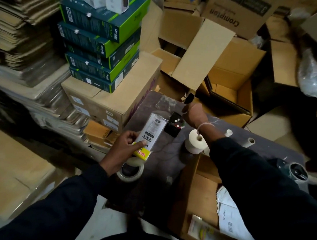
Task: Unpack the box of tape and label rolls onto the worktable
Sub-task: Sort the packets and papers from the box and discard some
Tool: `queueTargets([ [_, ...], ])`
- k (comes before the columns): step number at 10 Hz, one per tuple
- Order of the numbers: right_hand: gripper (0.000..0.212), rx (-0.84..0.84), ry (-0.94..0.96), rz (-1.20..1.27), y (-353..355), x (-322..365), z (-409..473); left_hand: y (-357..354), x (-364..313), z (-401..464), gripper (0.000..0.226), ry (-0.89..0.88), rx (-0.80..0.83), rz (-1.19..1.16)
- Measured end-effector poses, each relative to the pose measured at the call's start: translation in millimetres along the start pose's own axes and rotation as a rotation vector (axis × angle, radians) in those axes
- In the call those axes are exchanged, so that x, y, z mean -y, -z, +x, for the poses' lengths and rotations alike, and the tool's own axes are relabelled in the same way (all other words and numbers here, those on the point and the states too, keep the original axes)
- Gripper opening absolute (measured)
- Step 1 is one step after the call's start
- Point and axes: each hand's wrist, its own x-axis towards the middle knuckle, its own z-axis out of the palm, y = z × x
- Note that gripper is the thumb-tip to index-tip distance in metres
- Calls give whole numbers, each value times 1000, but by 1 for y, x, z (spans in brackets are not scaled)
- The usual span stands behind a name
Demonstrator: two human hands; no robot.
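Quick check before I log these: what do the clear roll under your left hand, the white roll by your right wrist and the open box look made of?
Clear tape roll: glossy, see-through plastic film, judging by the sheen and the dark core showing through.
White label roll: matte paper wound on a pale tube, probably cardboard.
Open box: plain brown cardboard, dull finish, folded flaps.

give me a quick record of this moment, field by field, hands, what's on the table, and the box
left hand: holds a white packet with a yellow pack
right hand: at a black holder, grips a dark object; what it is, unclear
table: tape roll, white label roll, two small cores
box: open, papers inside
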Motion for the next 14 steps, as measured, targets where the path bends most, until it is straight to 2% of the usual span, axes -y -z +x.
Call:
queueTargets([
  [1, 20, -68, 15, 89, 13, -11, -5, -6, -4, 2, 41, -8, 16, 18],
  [2, 14, -148, -14, 235, 30, -10, -23, -14, -10, 1, 36, -35, 40, 57],
  [3, 20, -221, -58, 619, 55, -7, -60, -26, -22, -1, 28, -67, 81, 88],
  [4, 38, -51, -43, 866, 86, -2, -107, -41, -44, -7, 23, -119, 167, 107],
  [5, 52, 68, -25, 964, 109, -16, -151, -58, -63, -9, 23, -206, 329, 168],
  [7, 17, 160, -52, 858, 100, -104, -228, -112, -78, -23, 30, -368, 583, 406],
  [8, 12, 322, -116, 819, 79, -148, -261, -145, -69, -35, 33, -366, 765, 540],
  [9, 8, 555, -232, 721, 46, -184, -290, -181, -47, -50, 38, -418, 896, 831],
  [10, 12, 731, -287, 453, 18, -196, -302, -212, -24, -62, 46, -383, 1075, 1188],
  [11, 19, 986, -184, 19, -13, -181, -295, -230, -11, -67, 59, -310, 1188, 1535],
  [12, 38, 925, -179, -40, -49, -166, -297, -241, -9, -71, 57, -302, 1159, 1668],
  [13, 79, 639, 3, -80, -82, -179, -298, -246, -10, -70, 53, -267, 1067, 1639],
  [14, 65, 652, -62, 11, -104, -175, -293, -250, -14, -70, 50, -254, 971, 1595],
])
